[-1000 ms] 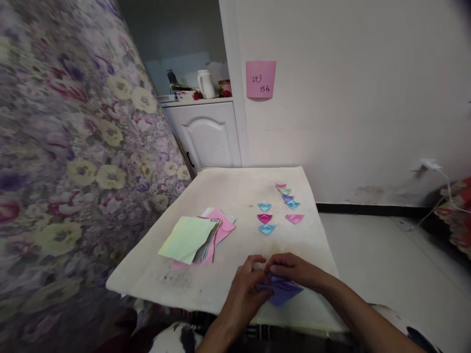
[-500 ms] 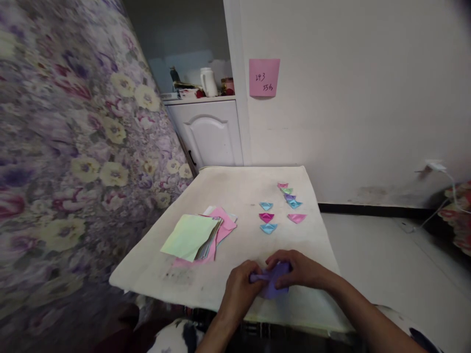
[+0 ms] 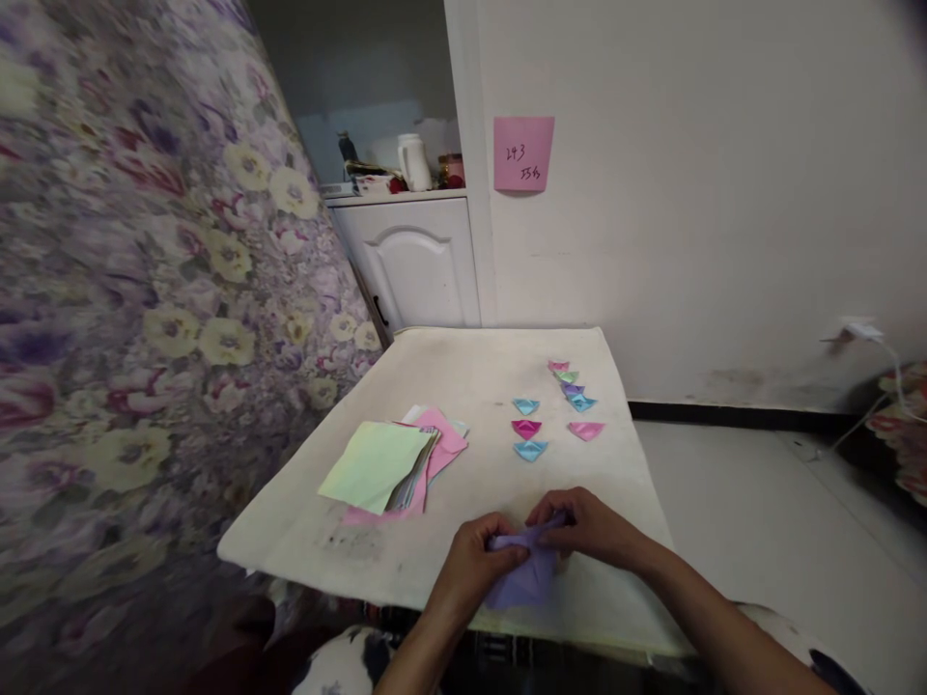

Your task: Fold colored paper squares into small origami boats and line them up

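Note:
At the table's near edge, a purple sheet of paper (image 3: 522,582), partly folded and somewhat blurred, is pinched between both hands. My left hand (image 3: 478,565) grips its left side, thumb on top. My right hand (image 3: 579,526) closes on its upper right corner, and the fingertips there are partly hidden. Beyond the hands lie small folded paper boats: a blue one (image 3: 530,450), a magenta one (image 3: 526,429) and another blue one (image 3: 526,406) in a column. To their right is a pink one (image 3: 586,430), with several overlapping ones (image 3: 579,401) farther back.
A stack of coloured paper (image 3: 377,465), pale green on top, lies on the left of the cloth-covered table (image 3: 463,367). A floral curtain (image 3: 181,319) hangs at the left. Behind are a white cabinet (image 3: 412,261) and a pink note (image 3: 523,154) on the wall.
The purple paper has been turned and opened out towards me, showing a broader face. My right hand has shifted its grip to the upper right corner; my left hand stays on the left side.

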Tool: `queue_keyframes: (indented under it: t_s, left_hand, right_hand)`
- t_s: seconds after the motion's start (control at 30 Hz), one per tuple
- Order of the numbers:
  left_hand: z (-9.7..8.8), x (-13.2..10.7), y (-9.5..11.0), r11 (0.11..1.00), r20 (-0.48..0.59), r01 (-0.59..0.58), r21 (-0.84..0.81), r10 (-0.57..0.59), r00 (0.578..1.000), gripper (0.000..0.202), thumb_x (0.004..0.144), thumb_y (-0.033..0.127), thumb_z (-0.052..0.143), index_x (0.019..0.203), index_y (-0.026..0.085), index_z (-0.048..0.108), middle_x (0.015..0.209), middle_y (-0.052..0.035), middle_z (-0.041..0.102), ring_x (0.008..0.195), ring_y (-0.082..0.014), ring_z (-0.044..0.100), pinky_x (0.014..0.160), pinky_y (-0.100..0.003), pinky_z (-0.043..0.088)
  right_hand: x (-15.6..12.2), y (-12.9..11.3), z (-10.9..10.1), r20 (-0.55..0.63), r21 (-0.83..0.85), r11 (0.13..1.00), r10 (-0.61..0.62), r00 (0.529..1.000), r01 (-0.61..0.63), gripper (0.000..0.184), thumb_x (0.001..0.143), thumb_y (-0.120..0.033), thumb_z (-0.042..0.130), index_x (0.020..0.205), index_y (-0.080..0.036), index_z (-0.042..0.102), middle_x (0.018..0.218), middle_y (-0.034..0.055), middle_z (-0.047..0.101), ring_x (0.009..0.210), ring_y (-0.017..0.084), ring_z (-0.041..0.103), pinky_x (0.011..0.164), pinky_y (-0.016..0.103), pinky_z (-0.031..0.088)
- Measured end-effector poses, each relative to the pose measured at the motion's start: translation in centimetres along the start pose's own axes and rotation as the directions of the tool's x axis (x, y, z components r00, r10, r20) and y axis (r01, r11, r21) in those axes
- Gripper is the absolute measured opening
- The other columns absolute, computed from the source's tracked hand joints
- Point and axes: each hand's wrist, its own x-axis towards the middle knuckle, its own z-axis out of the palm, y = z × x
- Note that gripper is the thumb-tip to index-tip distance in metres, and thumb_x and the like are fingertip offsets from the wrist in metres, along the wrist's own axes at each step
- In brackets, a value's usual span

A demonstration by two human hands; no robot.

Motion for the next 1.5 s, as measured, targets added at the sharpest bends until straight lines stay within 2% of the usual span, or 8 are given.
queue_keyframes:
  t_s: [0.2, 0.37, 0.5, 0.73, 0.87, 1.1, 1.33, 1.5]
  left_hand:
    - [-0.5, -0.7, 0.9, 0.985, 0.107, 0.047, -0.166, -0.029, 0.994, 0.021, 0.071, 0.032, 0.067, 0.081, 0.014, 0.064, 0.066, 0.0026, 0.057, 0.059, -0.0103, 0.046, 0.055, -0.021, 0.034]
    - [-1.5, -1.4, 1.4, 0.898, 0.181, 0.020, -0.439, 0.067, 0.981, 0.063, 0.060, 0.014, 0.075, 0.119, 0.024, 0.054, 0.107, -0.0034, 0.057, 0.086, -0.0162, 0.056, 0.072, -0.026, 0.043]
    - [-1.6, -1.3, 1.0, 0.851, 0.156, -0.035, -0.524, 0.136, 0.978, 0.077, 0.060, 0.006, 0.072, 0.128, 0.030, 0.046, 0.116, -0.0050, 0.052, 0.090, -0.0174, 0.056, 0.073, -0.027, 0.044]
    - [-0.4, -0.8, 1.4, 0.831, -0.040, -0.135, -0.540, 0.135, 0.990, 0.073, 0.060, 0.011, 0.074, 0.126, 0.030, 0.048, 0.118, -0.0066, 0.051, 0.085, -0.0155, 0.058, 0.073, -0.027, 0.047]
    - [0.0, -0.5, 1.1, 0.890, -0.172, -0.110, -0.442, 0.036, 0.984, 0.072, 0.057, 0.015, 0.077, 0.123, 0.024, 0.049, 0.115, -0.0083, 0.054, 0.089, -0.0180, 0.060, 0.073, -0.027, 0.048]
    - [0.6, -0.5, 0.1, 0.926, 0.006, 0.133, -0.352, -0.140, 0.990, 0.025, 0.074, 0.033, 0.063, 0.086, 0.011, 0.065, 0.069, -0.0063, 0.068, 0.062, -0.0161, 0.062, 0.062, -0.028, 0.049]
    - [1.3, -0.9, 1.0, 0.865, 0.134, -0.013, -0.502, 0.092, 0.987, 0.035, 0.069, 0.015, 0.064, 0.104, 0.015, 0.067, 0.099, -0.0073, 0.071, 0.096, -0.0220, 0.061, 0.088, -0.033, 0.043]
    - [2.0, -1.2, 1.1, 0.874, 0.039, 0.019, -0.486, 0.000, 0.999, 0.037, 0.074, 0.027, 0.066, 0.109, 0.016, 0.066, 0.107, -0.0127, 0.069, 0.105, -0.0315, 0.058, 0.077, -0.040, 0.050]
  right_hand:
    - [0.4, 0.3, -0.3, -0.084, 0.016, 1.000, -0.011, 0.996, 0.012, 0.017, 0.059, -0.023, 0.074, 0.070, -0.014, 0.066, 0.076, 0.0022, 0.067, 0.060, 0.011, 0.055, 0.053, 0.021, 0.042]
    - [0.3, 0.2, -0.7, -0.059, 0.133, 0.991, 0.003, 0.998, 0.005, 0.025, 0.061, -0.033, 0.074, 0.066, -0.013, 0.060, 0.078, 0.0040, 0.067, 0.052, 0.009, 0.053, 0.046, 0.020, 0.041]
    - [0.1, -0.2, -0.7, -0.074, 0.190, 0.981, -0.018, 0.997, 0.032, 0.029, 0.060, -0.035, 0.076, 0.065, -0.014, 0.058, 0.074, 0.0029, 0.066, 0.052, 0.008, 0.053, 0.047, 0.020, 0.041]
    - [-0.1, -0.6, -0.1, -0.114, 0.198, 0.977, -0.058, 0.992, 0.080, 0.020, 0.063, -0.025, 0.075, 0.068, -0.015, 0.058, 0.060, -0.0018, 0.061, 0.053, 0.010, 0.053, 0.052, 0.022, 0.041]
    - [-0.3, -1.0, 0.4, -0.210, 0.012, 0.985, -0.165, 0.964, 0.171, 0.012, 0.067, -0.016, 0.069, 0.067, -0.016, 0.058, 0.065, -0.0024, 0.060, 0.057, 0.010, 0.051, 0.054, 0.021, 0.039]
    - [-0.4, -1.2, 1.2, -0.325, -0.279, 0.935, -0.307, 0.894, 0.220, 0.010, 0.068, -0.009, 0.064, 0.071, -0.017, 0.059, 0.071, -0.0013, 0.062, 0.066, 0.013, 0.054, 0.062, 0.024, 0.042]
    - [0.0, -0.7, 1.5, -0.384, -0.370, 0.891, -0.404, 0.830, 0.262, 0.014, 0.068, -0.006, 0.062, 0.070, -0.018, 0.056, 0.075, -0.0012, 0.059, 0.069, 0.014, 0.054, 0.063, 0.025, 0.042]
    - [-0.3, -1.0, 2.0, -0.331, -0.371, 0.862, -0.471, 0.817, 0.347, 0.016, 0.067, -0.003, 0.062, 0.069, -0.018, 0.058, 0.084, 0.0006, 0.057, 0.075, 0.014, 0.056, 0.065, 0.024, 0.044]
